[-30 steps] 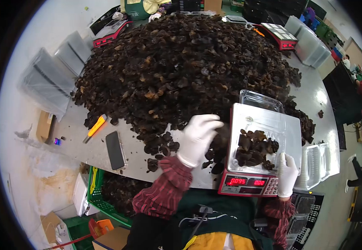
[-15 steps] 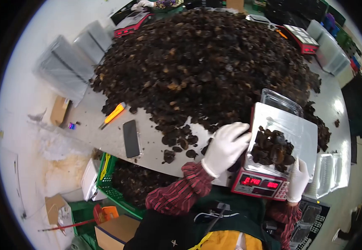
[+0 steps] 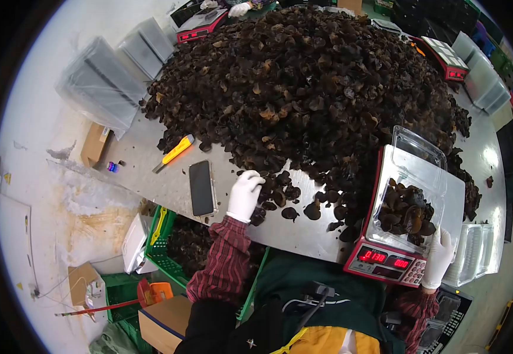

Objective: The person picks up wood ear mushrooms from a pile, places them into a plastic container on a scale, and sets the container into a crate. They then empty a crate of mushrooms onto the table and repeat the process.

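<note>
One left hand (image 3: 246, 196), frame centre, fingers curled beside loose wood-ear mushrooms (image 3: 277, 197). Right hand (image 3: 439, 259), lower right, fingers together by mushroom-laden clear tray (image 3: 433, 193) on digital scale (image 3: 384, 262). Both grips unclear.

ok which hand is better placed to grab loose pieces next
Left hand, probably: it is beside loose pieces on the table, while the right hand is over at the scale.
</note>
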`<state>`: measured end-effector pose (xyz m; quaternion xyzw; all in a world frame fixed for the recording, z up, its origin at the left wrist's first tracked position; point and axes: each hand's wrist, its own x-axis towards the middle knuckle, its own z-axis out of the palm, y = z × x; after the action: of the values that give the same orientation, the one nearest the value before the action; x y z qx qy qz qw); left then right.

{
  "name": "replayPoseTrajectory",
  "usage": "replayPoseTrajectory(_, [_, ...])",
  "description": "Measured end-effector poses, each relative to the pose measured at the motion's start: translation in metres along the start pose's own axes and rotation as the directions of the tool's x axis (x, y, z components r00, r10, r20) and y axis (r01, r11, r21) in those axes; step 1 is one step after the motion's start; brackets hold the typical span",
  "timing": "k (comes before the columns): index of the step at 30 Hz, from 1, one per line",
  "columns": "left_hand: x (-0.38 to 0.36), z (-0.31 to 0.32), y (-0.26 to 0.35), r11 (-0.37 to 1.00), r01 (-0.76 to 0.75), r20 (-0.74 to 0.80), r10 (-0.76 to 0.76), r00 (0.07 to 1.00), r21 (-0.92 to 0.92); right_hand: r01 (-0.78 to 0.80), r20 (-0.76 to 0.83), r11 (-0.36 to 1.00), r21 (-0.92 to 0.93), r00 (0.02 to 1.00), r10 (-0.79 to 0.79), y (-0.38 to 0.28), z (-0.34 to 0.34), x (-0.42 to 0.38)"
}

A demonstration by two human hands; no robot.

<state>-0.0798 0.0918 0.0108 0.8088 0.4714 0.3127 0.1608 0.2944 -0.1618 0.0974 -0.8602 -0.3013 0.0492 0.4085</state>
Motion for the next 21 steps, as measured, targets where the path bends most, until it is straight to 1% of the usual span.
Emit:
replayPoseTrajectory(1, [0.003,-0.005,0.002,0.997,0.025,-0.021,-0.027,0.999,-0.079,-0.048,0.022,0.998,0.038,0.999,0.048,0.001,-0.001,0.0])
replayPoseTrajectory(2, [0.002,-0.011,0.006,0.995,-0.001,-0.112,-0.01,0.994,-0.096,-0.099,0.047,0.992,0.073,0.994,0.095,0.001,-0.001,0.0])
replayPoseTrajectory(3, [-0.002,-0.018,0.012,0.994,-0.007,-0.168,-0.011,0.986,-0.108,-0.101,0.047,0.992,0.071,0.994,0.098,0.002,-0.001,0.0])
replayPoseTrajectory(5, [-0.019,-0.025,0.022,0.981,0.09,-0.194,-0.123,0.973,-0.17,-0.116,0.047,0.984,0.134,0.993,0.111,0.004,0.0,0.0])
replayPoseTrajectory(6, [-0.029,-0.024,0.024,0.987,0.076,-0.193,-0.102,0.976,-0.141,-0.116,0.051,0.984,0.132,0.993,0.11,0.006,0.001,0.001])
replayPoseTrajectory(7, [-0.038,-0.021,0.025,0.992,0.059,-0.192,-0.08,0.978,-0.111,-0.056,0.011,0.994,0.092,0.998,0.055,0.009,0.003,0.002])
replayPoseTrajectory(8, [-0.046,-0.018,0.025,0.999,0.052,-0.135,-0.053,0.989,-0.011,0.003,-0.026,0.999,0.05,1.0,-0.002,0.012,0.004,0.003])
replayPoseTrajectory(9, [-0.054,-0.014,0.029,0.996,0.085,-0.105,-0.082,0.991,0.017,0.003,-0.025,0.999,0.049,1.0,-0.002,0.013,0.004,0.004])
replayPoseTrajectory(11, [-0.06,-0.009,0.034,0.998,0.05,-0.137,-0.043,0.99,0.049,-0.076,-0.009,0.993,0.088,0.997,0.077,0.015,0.004,0.006])
replayPoseTrajectory(13, [-0.059,-0.005,0.042,0.984,0.053,-0.046,-0.046,0.998,0.169,-0.052,-0.008,0.994,0.092,0.999,0.053,0.015,0.003,0.004])
replayPoseTrajectory(15, [-0.062,0.006,0.037,0.955,-0.059,0.071,0.04,0.997,0.29,-0.02,-0.009,0.995,0.101,1.0,0.021,0.01,0.002,0.005])
replayPoseTrajectory(16, [-0.066,0.013,0.034,0.946,-0.099,0.012,0.1,0.995,0.309,-0.091,-0.002,0.987,0.136,0.996,0.092,0.006,0.001,0.005])
replayPoseTrajectory(17, [-0.071,0.019,0.026,0.947,-0.102,0.014,0.103,0.995,0.305,-0.164,0.008,0.972,0.168,0.986,0.165,0.003,-0.001,0.004])
replayPoseTrajectory(19, [-0.074,0.021,0.018,0.982,-0.031,-0.069,0.045,0.997,0.188,-0.147,-0.006,0.969,0.197,0.989,0.151,-0.004,-0.002,0.002])
replayPoseTrajectory(20, [-0.072,0.021,0.022,0.985,-0.051,-0.157,0.076,0.985,0.162,-0.124,-0.016,0.965,0.229,0.991,0.132,-0.005,-0.003,0.001])
replayPoseTrajectory(21, [-0.07,0.02,0.026,0.986,-0.054,-0.155,0.079,0.985,0.159,-0.126,-0.021,0.966,0.228,0.991,0.134,-0.002,-0.003,0.001])
